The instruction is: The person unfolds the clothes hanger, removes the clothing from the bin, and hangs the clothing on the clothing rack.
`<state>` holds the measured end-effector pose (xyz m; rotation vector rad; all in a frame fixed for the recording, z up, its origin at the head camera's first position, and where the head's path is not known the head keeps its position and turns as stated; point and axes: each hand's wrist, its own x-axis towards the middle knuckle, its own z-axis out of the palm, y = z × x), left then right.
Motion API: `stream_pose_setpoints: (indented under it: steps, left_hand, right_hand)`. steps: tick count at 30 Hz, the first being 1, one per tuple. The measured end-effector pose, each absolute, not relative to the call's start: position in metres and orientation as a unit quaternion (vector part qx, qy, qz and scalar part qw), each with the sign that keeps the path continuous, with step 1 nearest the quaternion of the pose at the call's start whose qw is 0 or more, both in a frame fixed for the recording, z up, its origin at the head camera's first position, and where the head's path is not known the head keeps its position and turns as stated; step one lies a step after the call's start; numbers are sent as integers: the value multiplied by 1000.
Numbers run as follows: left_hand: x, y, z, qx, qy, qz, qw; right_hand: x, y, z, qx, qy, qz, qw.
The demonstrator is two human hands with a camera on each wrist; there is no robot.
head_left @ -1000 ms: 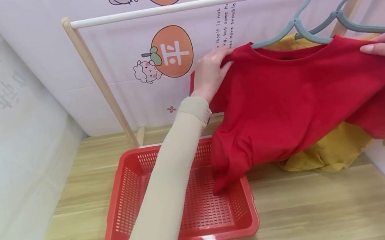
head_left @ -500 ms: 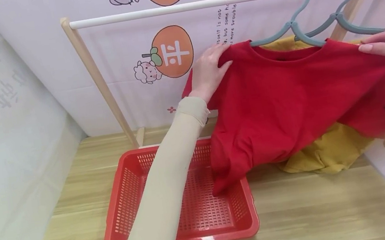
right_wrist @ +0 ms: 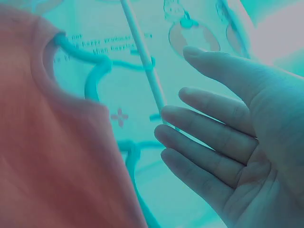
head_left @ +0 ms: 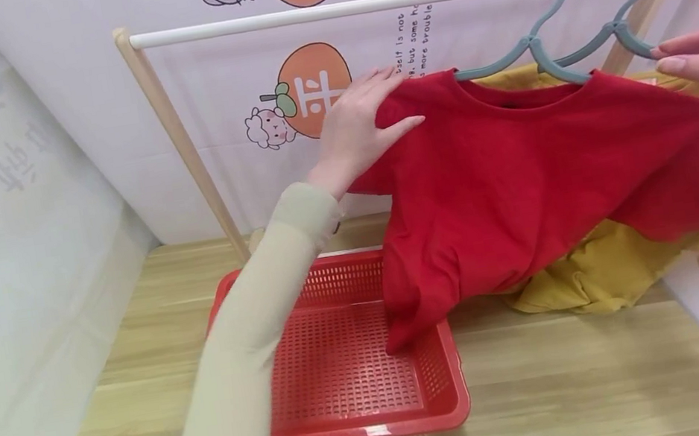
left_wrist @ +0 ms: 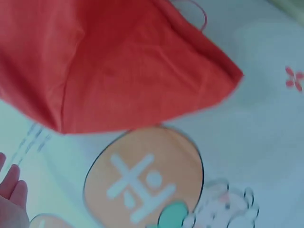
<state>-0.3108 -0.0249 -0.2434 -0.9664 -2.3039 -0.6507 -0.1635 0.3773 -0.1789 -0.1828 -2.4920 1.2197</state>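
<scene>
A red T-shirt [head_left: 505, 172] hangs by its shoulders from a blue-grey hanger [head_left: 530, 44] on the rack's white rail. At the shirt's left shoulder in the head view is my left hand [head_left: 352, 127], fingers straight and thumb spread, overlapping the sleeve. In the left wrist view the red sleeve [left_wrist: 137, 80] hangs loose, with fingertips [left_wrist: 16, 187] at the left edge. My right hand [right_wrist: 228, 128] is off the cloth, its fingers extended and apart beside the shirt's other shoulder. Behind it, a yellow garment [head_left: 591, 272] hangs from a second hanger [head_left: 616, 27].
A red plastic basket [head_left: 368, 430] stands on the wood-grain table [head_left: 584, 379] under the rack; the shirt's lower corner dips over it. The rack's wooden post [head_left: 183, 145] rises behind the basket. A printed backdrop [head_left: 207, 81] closes off the back.
Both hands have let go of the red shirt's shoulders. The left hand has drawn back to the left with its fingers straightened. The right sleeve now droops.
</scene>
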Motion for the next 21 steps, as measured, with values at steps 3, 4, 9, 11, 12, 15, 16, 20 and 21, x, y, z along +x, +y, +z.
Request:
stream_pose_setpoints:
  steps: [3,4,9,11,12,15,16,20,21]
  left_hand:
    - [-297,-49,-244,-372,-855,-228,280]
    - [-293,-59,-246,-378,-851,-226,286]
    - [-264,-113,-262,-399,-835,-213,313]
    - [-251,-136,-273,-406,-829,-211,321]
    - [-244,-147,-279,-409,-829,-207,320]
    - [-219,-180,-298,-404,-850,-182,286]
    - [-211,-191,-305,-399,-860,-169,271]
    - [-175,-228,-331,-350,-909,-124,191]
    - [-166,-237,-339,-336,-919,-116,173]
  right_hand:
    - [-159,358,-180,-29,-878,442,179]
    - [-157,351,-182,-15,-875,449,178]
    - [-142,321,-201,26,-905,398,148]
    - [-137,312,-213,37,-921,366,127]
    - [-136,307,-220,45,-925,359,119]
    - [-132,297,-244,75,-927,355,92]
    - [-131,295,-252,83,-927,356,85]
    - [-126,288,-285,109,-927,352,71]
    - [-125,286,-293,115,-925,355,72]
